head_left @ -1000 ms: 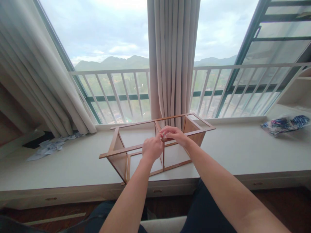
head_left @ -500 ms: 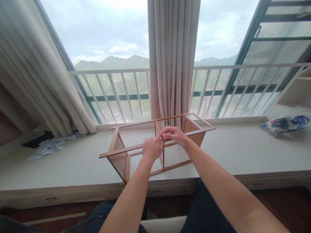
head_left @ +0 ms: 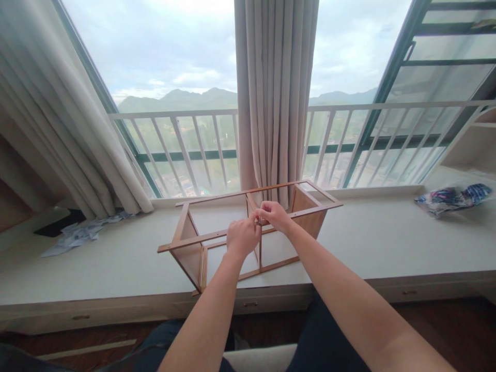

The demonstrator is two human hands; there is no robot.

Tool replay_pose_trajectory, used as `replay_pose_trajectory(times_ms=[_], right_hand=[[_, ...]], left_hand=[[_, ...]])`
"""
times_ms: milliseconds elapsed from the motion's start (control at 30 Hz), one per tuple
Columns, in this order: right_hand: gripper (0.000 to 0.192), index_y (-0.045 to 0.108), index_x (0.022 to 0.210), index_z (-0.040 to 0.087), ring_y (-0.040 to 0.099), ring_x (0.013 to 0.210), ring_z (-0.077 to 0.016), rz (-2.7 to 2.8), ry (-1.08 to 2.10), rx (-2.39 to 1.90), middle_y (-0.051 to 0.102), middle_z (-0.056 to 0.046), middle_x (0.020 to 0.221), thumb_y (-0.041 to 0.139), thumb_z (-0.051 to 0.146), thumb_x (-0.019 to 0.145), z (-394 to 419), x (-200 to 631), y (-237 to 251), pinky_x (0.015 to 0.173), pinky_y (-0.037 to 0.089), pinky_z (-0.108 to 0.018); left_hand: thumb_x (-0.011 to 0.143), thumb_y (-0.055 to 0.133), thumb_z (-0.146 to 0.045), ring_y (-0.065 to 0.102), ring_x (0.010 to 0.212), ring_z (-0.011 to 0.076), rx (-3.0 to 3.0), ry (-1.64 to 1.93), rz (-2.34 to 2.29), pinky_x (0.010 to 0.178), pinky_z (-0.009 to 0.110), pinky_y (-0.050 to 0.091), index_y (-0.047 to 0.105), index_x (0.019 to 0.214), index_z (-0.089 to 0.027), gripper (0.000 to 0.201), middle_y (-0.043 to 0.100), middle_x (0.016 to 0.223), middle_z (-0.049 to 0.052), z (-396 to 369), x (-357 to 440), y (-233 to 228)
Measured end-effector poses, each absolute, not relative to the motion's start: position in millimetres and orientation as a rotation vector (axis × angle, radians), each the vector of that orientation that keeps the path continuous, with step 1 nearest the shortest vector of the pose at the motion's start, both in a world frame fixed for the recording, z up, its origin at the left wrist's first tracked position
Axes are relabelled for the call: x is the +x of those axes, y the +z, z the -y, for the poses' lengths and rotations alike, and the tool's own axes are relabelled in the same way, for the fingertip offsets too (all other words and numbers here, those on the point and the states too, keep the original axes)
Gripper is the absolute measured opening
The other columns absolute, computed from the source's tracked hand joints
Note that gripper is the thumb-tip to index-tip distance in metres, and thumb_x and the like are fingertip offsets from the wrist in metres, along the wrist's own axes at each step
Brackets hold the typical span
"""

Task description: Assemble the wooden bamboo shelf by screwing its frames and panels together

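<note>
Working at the middle of the thin light-brown wooden slatted rack frame [head_left: 248,232], which lies on its side on the pale off-white window-ledge bench [head_left: 387,237]. Long axis of the frame runs left-right, slightly skewed: left end nearer the bench's front edge, right end nearer the glass.

- Left hand [head_left: 243,237]: fingers curled together, sitting on the near top rail just left of the centre upright. Grip looks closed around the rail or something small at it; the back of the hand hides which, so I can't tell what it clamps.
- Right hand [head_left: 274,214]: fingertips pinched together on a small part right at the centre joint, touching the left hand's fingertips. The part is too small to identify. Grip is together, not apart.

Key relation: the joint lies directly between the two grips, slightly beyond the left hand and just below-left of the right fingertips. Both hands are about equally near; the right one is the one pinching at the joint, the left sits lower against the rail.

Around it:
- beige pleated curtain [head_left: 276,98] hangs straight behind the frame, touching or nearly touching its far rail.
- second gathered pale curtain [head_left: 58,119] at far left.
- crumpled white paper sheets [head_left: 77,235] on the bench, well apart to the left.
- clear plastic bag with blue patterned contents [head_left: 451,197] well apart to the right.
- white balcony railing [head_left: 186,139] outside the glass.
</note>
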State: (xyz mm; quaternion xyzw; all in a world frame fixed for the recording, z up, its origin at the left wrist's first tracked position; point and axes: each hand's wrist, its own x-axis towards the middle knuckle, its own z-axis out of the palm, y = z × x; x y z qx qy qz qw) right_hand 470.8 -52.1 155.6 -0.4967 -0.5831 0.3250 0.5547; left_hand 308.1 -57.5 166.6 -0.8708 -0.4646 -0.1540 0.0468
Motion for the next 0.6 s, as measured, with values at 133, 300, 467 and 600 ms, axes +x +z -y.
replay_pose_trajectory(times_ms=[133, 300, 467, 600], right_hand=[[0.025, 0.060, 0.085, 0.021, 0.049, 0.057, -0.0113, 1.360, 0.856, -1.090, 0.052, 0.006, 0.061, 0.071, 0.043, 0.078, 53.4, 469.5, 156.8, 0.051, 0.043, -0.022], [0.034, 0.066, 0.101, 0.021, 0.048, 0.060, -0.0104, 1.417, 0.971, -0.984, 0.053, 0.005, 0.066, 0.073, 0.047, 0.080, 60.4, 472.6, 163.6, 0.054, 0.045, -0.021], [0.038, 0.060, 0.091, 0.021, 0.045, 0.055, -0.0097, 1.377, 1.020, -0.973, 0.051, 0.006, 0.064, 0.078, 0.051, 0.075, 60.5, 473.5, 164.2, 0.049, 0.041, -0.021], [0.042, 0.051, 0.079, 0.021, 0.043, 0.055, -0.0098, 1.394, 0.889, -1.043, 0.052, 0.005, 0.064, 0.077, 0.053, 0.075, 56.5, 474.3, 158.3, 0.047, 0.036, -0.021]], left_hand=[[0.098, 0.041, -0.031, 0.070, 0.092, 0.0264, -2.664, -0.475, 1.403, 0.084, 0.038, 0.043, 0.056, 0.130, -0.026, 0.036, 0.076, 0.094, 0.007, 57.5, 308.0, 166.6], [0.096, 0.042, -0.031, 0.071, 0.088, 0.0266, -2.640, -0.496, 1.393, 0.081, 0.038, 0.043, 0.058, 0.126, -0.025, 0.034, 0.075, 0.090, 0.007, 56.4, 308.7, 165.2], [0.096, 0.042, -0.031, 0.070, 0.087, 0.0269, -2.637, -0.498, 1.392, 0.081, 0.038, 0.043, 0.061, 0.119, -0.025, 0.030, 0.075, 0.089, 0.007, 57.0, 308.9, 165.7], [0.097, 0.043, -0.032, 0.070, 0.089, 0.0262, -2.644, -0.489, 1.403, 0.083, 0.037, 0.043, 0.060, 0.122, -0.026, 0.031, 0.075, 0.091, 0.007, 57.5, 308.9, 165.9]])
